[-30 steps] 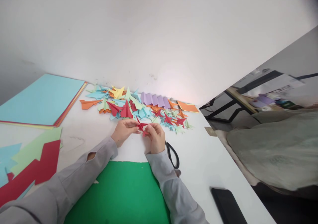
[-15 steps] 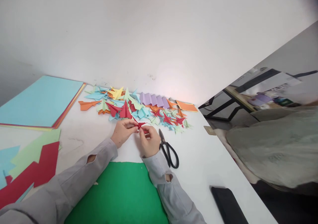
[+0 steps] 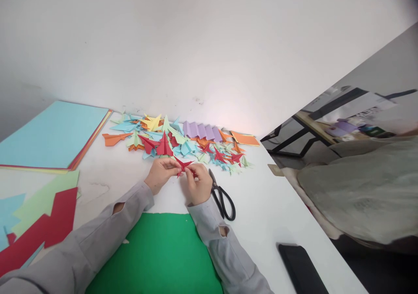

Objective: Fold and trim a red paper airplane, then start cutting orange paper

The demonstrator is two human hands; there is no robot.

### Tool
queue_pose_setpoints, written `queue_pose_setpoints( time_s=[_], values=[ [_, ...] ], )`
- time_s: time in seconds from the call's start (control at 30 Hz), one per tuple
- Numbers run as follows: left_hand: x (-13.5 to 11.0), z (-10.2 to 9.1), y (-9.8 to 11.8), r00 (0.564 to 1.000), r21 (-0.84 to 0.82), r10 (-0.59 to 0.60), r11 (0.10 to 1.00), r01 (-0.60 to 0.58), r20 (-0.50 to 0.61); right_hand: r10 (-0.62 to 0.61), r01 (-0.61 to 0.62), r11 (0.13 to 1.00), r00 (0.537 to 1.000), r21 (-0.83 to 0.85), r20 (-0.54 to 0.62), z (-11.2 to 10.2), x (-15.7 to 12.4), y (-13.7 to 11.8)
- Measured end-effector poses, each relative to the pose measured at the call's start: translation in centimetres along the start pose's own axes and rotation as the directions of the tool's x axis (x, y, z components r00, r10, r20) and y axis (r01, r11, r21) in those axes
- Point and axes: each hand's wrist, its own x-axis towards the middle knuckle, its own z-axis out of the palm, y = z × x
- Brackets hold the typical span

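A small red folded-paper piece [image 3: 183, 165] with pointed tips is pinched between both hands above the white table. My left hand [image 3: 162, 173] grips its left side, thumb and fingers together. On its right side, the fingertips of my right hand [image 3: 199, 183] are closed. Just beyond the hands lies a heap of folded paper shapes, among them a red paper plane [image 3: 164, 145], a yellow one [image 3: 152, 123] and an orange one [image 3: 115, 139]. Black-handled scissors [image 3: 222, 196] rest right beside my right hand. Under my forearms is a green sheet [image 3: 160, 250].
A stack of coloured paper topped by a light blue sheet [image 3: 54, 133] lies at left, with red paper offcuts [image 3: 62, 215] nearer. A pleated purple strip [image 3: 202, 131] stands against the wall. A black phone-like object [image 3: 302, 268] lies near the table's right edge.
The red folded piece has turned a little and its points are spread wider in view. My right hand has shifted slightly to the right; the left hand stays nearly in place.
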Motion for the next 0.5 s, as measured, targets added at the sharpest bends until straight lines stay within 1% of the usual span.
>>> queue_pose_setpoints(
  time_s=[0.07,0.17,0.23,0.33,0.43,0.5],
  values=[
    [0.0,0.0,0.1,1.0,-0.006,0.006,1.0,-0.006,-0.007,-0.03,0.029,0.999,0.999,-0.037,-0.017,0.0,0.1,0.2],
    [-0.1,0.0,0.4,1.0,-0.085,0.022,0.996,-0.023,-0.018,-0.048,0.045,0.996,0.998,-0.082,-0.037,-0.1,0.1,0.3],
    [-0.1,0.0,0.5,0.999,-0.102,0.044,0.994,-0.044,-0.006,-0.055,0.051,0.993,0.998,-0.108,-0.036,-0.1,0.1,0.4],
    [0.1,-0.1,0.0,0.994,-0.028,0.097,0.995,-0.095,0.052,-0.074,0.07,0.987,0.997,-0.142,-0.028,-0.1,0.1,0.5],
    [0.5,-0.3,-0.8,0.979,0.11,0.169,0.977,-0.182,0.115,-0.1,0.096,0.982,0.995,-0.165,-0.017,-0.1,0.0,0.7],
    [0.6,-0.4,-1.2,0.973,0.17,0.181,0.964,-0.205,0.144,-0.122,0.118,0.977,0.992,-0.177,-0.01,-0.2,0.0,0.9]
  ],
)
